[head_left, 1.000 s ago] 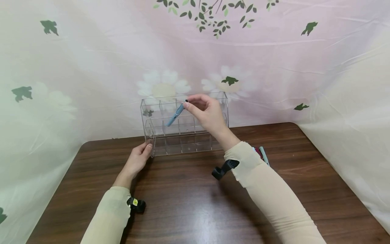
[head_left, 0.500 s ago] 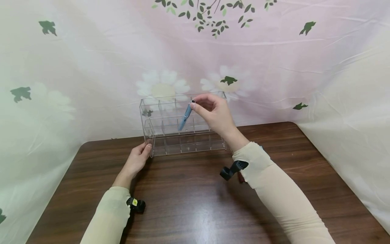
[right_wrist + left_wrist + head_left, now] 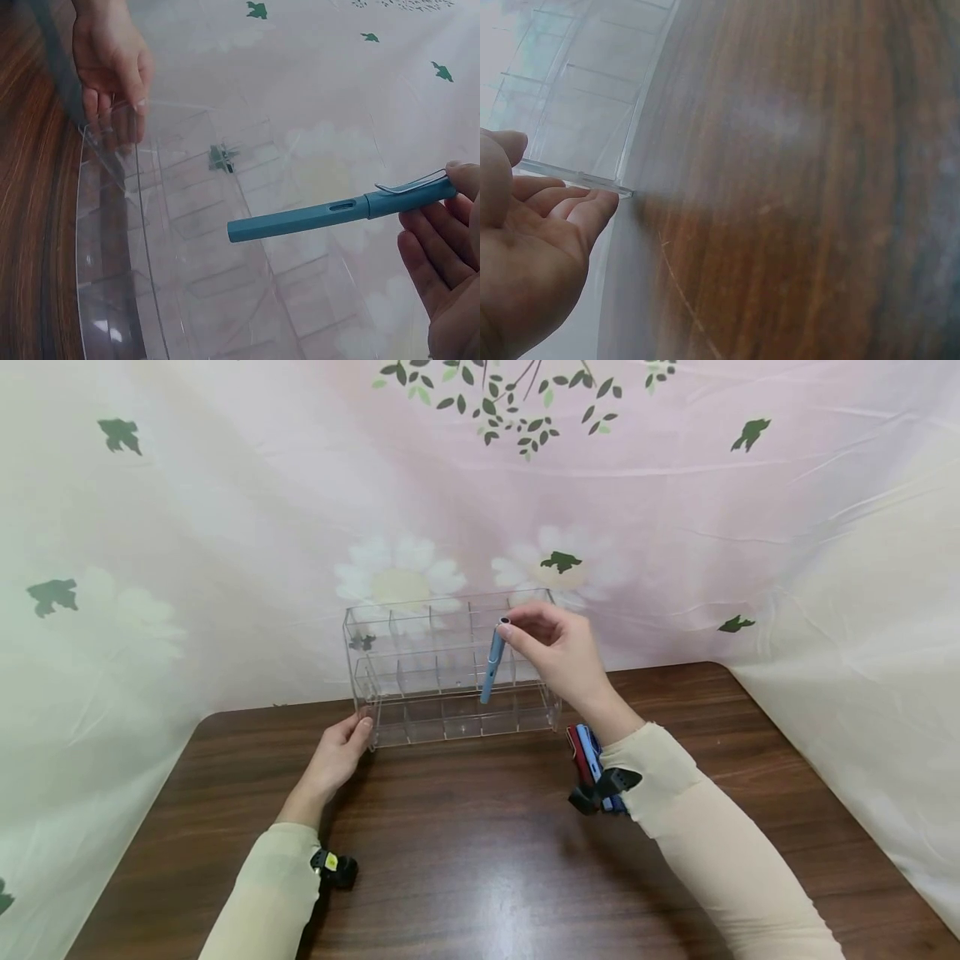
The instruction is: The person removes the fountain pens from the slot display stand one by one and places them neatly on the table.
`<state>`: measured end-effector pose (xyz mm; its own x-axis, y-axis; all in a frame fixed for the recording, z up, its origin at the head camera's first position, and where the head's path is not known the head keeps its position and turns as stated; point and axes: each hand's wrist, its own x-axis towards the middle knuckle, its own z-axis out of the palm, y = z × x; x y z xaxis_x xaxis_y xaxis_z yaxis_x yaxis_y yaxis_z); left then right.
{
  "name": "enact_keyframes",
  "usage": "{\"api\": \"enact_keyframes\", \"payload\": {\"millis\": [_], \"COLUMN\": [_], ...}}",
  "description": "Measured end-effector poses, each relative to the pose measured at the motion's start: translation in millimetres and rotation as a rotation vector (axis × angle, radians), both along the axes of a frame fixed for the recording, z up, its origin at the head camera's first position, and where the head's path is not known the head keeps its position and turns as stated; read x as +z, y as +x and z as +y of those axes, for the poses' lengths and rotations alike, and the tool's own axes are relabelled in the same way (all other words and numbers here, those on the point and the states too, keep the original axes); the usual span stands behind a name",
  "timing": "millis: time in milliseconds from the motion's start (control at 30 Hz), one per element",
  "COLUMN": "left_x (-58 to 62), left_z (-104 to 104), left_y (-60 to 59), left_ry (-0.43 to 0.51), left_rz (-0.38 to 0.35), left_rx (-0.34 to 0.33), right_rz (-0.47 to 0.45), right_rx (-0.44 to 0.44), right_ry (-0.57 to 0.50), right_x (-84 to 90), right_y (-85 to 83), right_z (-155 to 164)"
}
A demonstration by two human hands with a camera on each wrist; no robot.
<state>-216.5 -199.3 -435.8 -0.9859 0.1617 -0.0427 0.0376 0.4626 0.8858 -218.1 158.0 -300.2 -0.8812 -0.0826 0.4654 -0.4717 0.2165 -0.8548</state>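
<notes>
A clear acrylic organizer [image 3: 427,702] with stepped rows of compartments stands at the back of the table. Its left end is between the thumb and fingers of my left hand [image 3: 342,752]; in the left wrist view the fingers lie along the clear edge [image 3: 581,178]. My right hand [image 3: 562,652] pinches a blue-teal pen [image 3: 492,664] by its clip end, in front of the organizer's right half. The pen hangs steeply, its free end pointing down. In the right wrist view the pen [image 3: 300,217] shows a silver clip and a small slot in the barrel.
Several pens lie right of the organizer, partly under my right wrist: a red one [image 3: 580,753], a light blue one [image 3: 591,752] and a dark blue one. A patterned cloth [image 3: 262,527] hangs behind the brown wooden table [image 3: 450,843].
My right hand has moved to the right and slightly down with the pen, which now hangs more upright. The pens on the table show more. My left hand stays at the organizer's left end.
</notes>
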Motion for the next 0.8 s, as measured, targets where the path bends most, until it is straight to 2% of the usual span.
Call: {"api": "enact_keyframes", "payload": {"millis": [200,800], "left_x": [-1.4,-4.4], "left_z": [-1,0], "left_y": [0.4,-2.9], "left_ry": [0.006,0.005], "left_rz": [0.004,0.010], "left_rx": [0.009,0.005], "right_rz": [0.012,0.006], "right_rx": [-0.009,-0.092], "right_ry": [-0.021,0.020], "right_x": [-5.0,-18.7], "right_y": [1.7,11.2], "right_z": [10,40]}}
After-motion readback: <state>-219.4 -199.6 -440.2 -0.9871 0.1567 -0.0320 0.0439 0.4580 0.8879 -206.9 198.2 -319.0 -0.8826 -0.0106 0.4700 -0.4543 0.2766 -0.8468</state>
